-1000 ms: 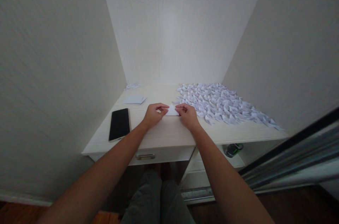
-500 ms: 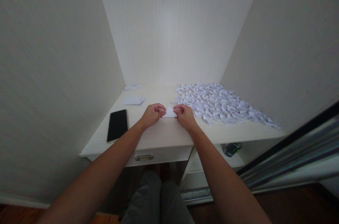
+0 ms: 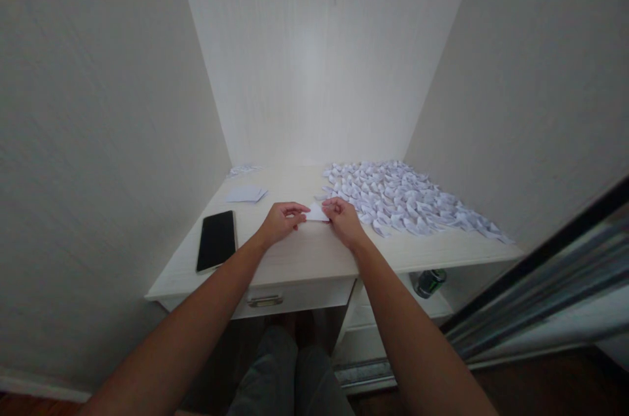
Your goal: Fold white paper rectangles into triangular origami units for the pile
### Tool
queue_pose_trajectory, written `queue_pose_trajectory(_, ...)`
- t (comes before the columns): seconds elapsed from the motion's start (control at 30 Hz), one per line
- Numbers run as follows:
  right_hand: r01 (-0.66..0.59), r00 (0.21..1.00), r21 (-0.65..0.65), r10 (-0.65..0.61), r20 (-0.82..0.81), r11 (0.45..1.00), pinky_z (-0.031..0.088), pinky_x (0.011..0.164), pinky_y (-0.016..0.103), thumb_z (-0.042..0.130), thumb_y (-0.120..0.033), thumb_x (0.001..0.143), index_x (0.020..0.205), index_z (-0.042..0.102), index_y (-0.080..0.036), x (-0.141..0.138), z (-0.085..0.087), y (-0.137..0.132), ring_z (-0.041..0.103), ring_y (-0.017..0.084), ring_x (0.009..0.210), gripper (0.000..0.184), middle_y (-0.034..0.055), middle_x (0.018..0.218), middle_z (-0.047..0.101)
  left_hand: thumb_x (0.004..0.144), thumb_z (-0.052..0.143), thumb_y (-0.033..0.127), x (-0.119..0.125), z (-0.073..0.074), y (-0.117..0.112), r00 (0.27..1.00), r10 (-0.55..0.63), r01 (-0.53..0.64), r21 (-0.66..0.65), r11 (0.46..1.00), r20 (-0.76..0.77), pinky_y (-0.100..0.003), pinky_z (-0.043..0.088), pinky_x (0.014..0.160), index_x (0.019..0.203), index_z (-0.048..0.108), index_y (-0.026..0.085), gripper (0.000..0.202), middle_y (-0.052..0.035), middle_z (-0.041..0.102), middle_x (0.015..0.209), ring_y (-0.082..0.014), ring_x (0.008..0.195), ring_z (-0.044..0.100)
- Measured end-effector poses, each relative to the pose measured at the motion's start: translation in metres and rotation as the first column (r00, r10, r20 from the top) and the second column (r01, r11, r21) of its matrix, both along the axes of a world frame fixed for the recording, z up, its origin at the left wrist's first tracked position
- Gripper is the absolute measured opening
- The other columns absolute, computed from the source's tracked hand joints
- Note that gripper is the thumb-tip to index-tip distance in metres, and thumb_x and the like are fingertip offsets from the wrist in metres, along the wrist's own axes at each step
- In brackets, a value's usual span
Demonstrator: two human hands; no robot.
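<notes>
A small folded piece of white paper, roughly triangular with its peak pointing away from me, is held just over the desk. My left hand pinches its left corner between thumb and fingers. On the opposite corner, my right hand is closed in a similar pinch. The fingers cover both ends of the paper. Right behind and beside my right hand spreads a large heap of small folded white paper pieces.
A stack of white paper sheets lies left of my hands, with a small paper pile in the corner behind. A black-screened tablet rests near my left forearm. Below the white desktop, a dark can stands on a shelf.
The whole view has tilted up slightly, so the desk sits lower in the picture. My left fingers have straightened a little along the paper's left corner; both hands still hold it.
</notes>
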State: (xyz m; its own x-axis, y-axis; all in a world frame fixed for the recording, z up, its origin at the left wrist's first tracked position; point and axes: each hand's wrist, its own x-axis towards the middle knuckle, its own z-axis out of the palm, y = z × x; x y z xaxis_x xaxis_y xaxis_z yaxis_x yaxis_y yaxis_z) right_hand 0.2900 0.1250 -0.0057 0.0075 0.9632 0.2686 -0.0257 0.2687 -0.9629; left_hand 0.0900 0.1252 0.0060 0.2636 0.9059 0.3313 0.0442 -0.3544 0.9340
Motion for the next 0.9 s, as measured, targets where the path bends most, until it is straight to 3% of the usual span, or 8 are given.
queue_pose_trajectory(0.17, -0.032, 0.997, -0.025, 0.030, -0.075, 0.999, 0.044, 0.058, 0.026, 0.074, -0.037, 0.067, 0.079, 0.070, -0.020, 0.000, 0.000, 0.001, 0.056, 0.013, 0.059, 0.021, -0.0021, 0.066, 0.066, 0.065, 0.080, 0.026, 0.002, -0.003, -0.001, 0.999, 0.031, -0.031, 0.019, 0.999, 0.011, -0.024, 0.052, 0.052, 0.093, 0.081, 0.012, 0.032, -0.0041, 0.071, 0.070, -0.0103, 0.053, 0.058)
queue_pose_trajectory(0.43, -0.099, 0.984, -0.088, 0.084, -0.157, 0.991, 0.053, 0.070, 0.030, 0.071, -0.035, 0.069, 0.092, 0.075, -0.020, -0.001, 0.005, -0.005, 0.072, 0.018, 0.072, 0.028, 0.0046, 0.078, 0.076, 0.065, 0.088, 0.042, 0.001, -0.002, -0.002, 0.991, 0.119, -0.120, 0.011, 0.993, 0.069, -0.029, 0.061, 0.052, 0.094, 0.082, 0.011, 0.042, -0.0086, 0.075, 0.083, -0.0158, 0.063, 0.066)
queue_pose_trajectory(0.6, -0.084, 0.991, -0.074, 0.076, -0.110, 0.994, 0.052, 0.074, 0.032, 0.082, -0.027, 0.060, 0.095, 0.078, -0.020, -0.002, 0.008, -0.010, 0.071, 0.019, 0.075, 0.036, 0.0056, 0.080, 0.079, 0.063, 0.090, 0.046, 0.002, -0.002, -0.002, 0.986, 0.134, -0.134, -0.007, 0.991, 0.097, -0.032, 0.064, 0.052, 0.095, 0.082, 0.011, 0.048, -0.0093, 0.077, 0.084, -0.0180, 0.067, 0.068)
queue_pose_trajectory(0.9, -0.018, 0.999, -0.028, 0.018, -0.034, 0.999, 0.051, 0.069, 0.031, 0.079, -0.036, 0.066, 0.080, 0.079, -0.020, -0.003, 0.009, -0.010, 0.068, 0.018, 0.071, 0.021, 0.0050, 0.075, 0.077, 0.063, 0.089, 0.045, 0.004, 0.001, -0.005, 0.985, 0.122, -0.122, -0.005, 0.993, 0.119, -0.030, 0.064, 0.050, 0.083, 0.080, 0.011, 0.040, -0.0098, 0.076, 0.084, -0.0192, 0.071, 0.069)
